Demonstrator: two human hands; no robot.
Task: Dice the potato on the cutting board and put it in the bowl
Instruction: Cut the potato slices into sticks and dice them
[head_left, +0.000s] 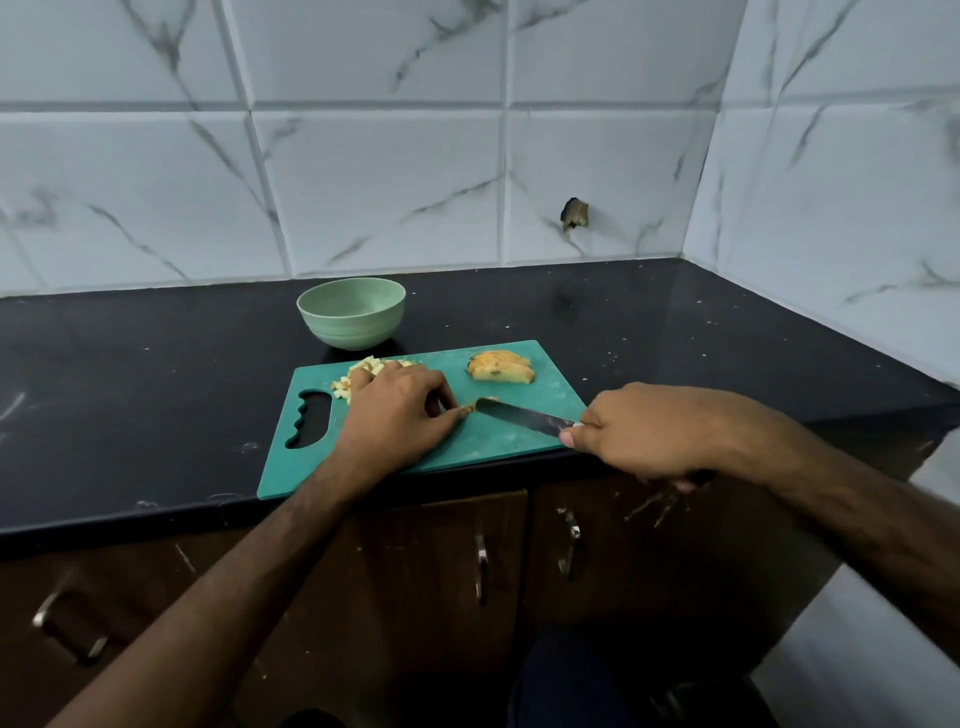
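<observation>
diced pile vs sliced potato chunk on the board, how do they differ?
The diced pile is small pale cubes, loosely heaped; the sliced potato chunk is larger slices still pressed together, browner with dark spots. The pile sits at the left hand, partly hidden by it; the chunk lies apart, untouched. Both rest on the green cutting board.

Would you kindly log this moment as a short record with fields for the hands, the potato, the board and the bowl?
left hand: fingers curled, pinching a small potato piece on the board
right hand: grips the knife, blade tip at that piece
diced potato: pile at the board's far left, partly behind the left hand
sliced potato: uncut slices at the board's far side
cutting board: green, at the black counter's front edge
bowl: green, behind the board; no potato visible inside
</observation>
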